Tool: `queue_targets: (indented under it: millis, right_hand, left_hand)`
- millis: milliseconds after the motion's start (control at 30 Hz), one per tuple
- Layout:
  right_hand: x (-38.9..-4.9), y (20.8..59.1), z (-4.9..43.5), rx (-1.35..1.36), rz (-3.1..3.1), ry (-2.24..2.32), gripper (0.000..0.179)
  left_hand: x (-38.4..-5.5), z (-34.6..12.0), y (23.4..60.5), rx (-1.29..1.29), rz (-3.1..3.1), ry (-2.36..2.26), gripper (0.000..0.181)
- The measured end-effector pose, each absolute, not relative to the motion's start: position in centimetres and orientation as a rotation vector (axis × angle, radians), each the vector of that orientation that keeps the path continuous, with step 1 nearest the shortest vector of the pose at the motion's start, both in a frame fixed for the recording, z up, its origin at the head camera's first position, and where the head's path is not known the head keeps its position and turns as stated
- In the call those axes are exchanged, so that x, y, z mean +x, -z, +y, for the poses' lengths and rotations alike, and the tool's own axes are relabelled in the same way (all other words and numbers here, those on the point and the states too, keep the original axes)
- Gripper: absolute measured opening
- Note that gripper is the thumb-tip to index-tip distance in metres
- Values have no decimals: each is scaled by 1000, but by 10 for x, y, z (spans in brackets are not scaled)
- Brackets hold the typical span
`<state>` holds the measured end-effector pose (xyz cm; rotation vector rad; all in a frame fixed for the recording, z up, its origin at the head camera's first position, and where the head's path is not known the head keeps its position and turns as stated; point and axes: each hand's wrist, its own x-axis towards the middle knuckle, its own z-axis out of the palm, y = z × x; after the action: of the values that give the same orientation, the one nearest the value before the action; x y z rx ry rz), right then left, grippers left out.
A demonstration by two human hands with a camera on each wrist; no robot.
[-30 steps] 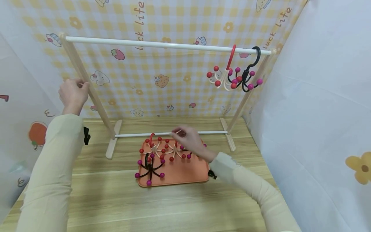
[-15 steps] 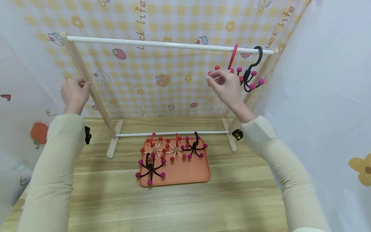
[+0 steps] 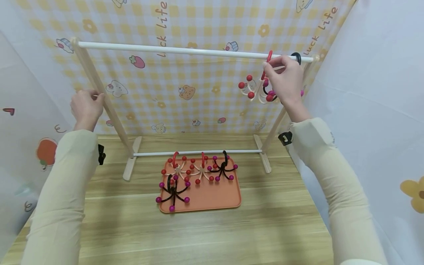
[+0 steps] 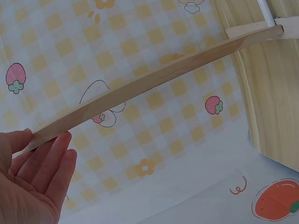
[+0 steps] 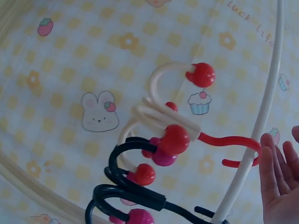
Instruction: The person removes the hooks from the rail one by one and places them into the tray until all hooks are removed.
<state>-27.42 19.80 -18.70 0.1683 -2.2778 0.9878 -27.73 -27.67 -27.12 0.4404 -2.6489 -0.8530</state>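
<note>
A person's right hand (image 3: 284, 79) is raised to the top rail (image 3: 185, 50) of a small wooden rack, fingers curled about the red hook (image 3: 267, 60) of a cream hanger (image 3: 254, 88) with red-balled prongs. The wrist view shows the fingertips (image 5: 275, 163) at the hook's loop where it rides the rail, though how firmly the grip closes cannot be told. A black hanger (image 5: 135, 196) hangs just beside it, prongs tangled close. The left hand (image 3: 85, 108) holds the rack's slanted left post (image 3: 99, 95), fingers (image 4: 51, 163) lying nearly straight along the wood, steadying the frame.

The hanger looks light, stiff plastic; its splayed prongs would likely snag the neighbour, so the hook's stem seems the sound place to take it.

Four more hangers, two cream and two black, lie on an orange tray (image 3: 212, 200) on the bench (image 3: 198, 235), below the rack.
</note>
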Motion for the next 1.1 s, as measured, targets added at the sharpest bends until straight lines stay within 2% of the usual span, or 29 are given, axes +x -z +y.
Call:
queue_targets:
  millis: [167, 333, 567, 767, 1100]
  right_hand:
    - [-279, 193, 202, 45, -2378, -939, 39]
    - [-286, 200, 203, 39, -2436, -921, 41]
    - [-290, 201, 202, 85, -2429, -871, 30]
    - [-293, 199, 201, 47, -2432, -843, 30]
    - [-295, 198, 201, -13, -2399, -1136, 29]
  left_hand:
    - [-275, -277, 272, 430, -2644, 848, 44]
    - [-276, -277, 273, 423, -2633, 850, 43]
    - [-275, -276, 272, 421, -2634, 865, 43]
    - [-275, -276, 272, 420, -2634, 858, 43]
    - [-276, -277, 272, 419, -2630, 862, 43]
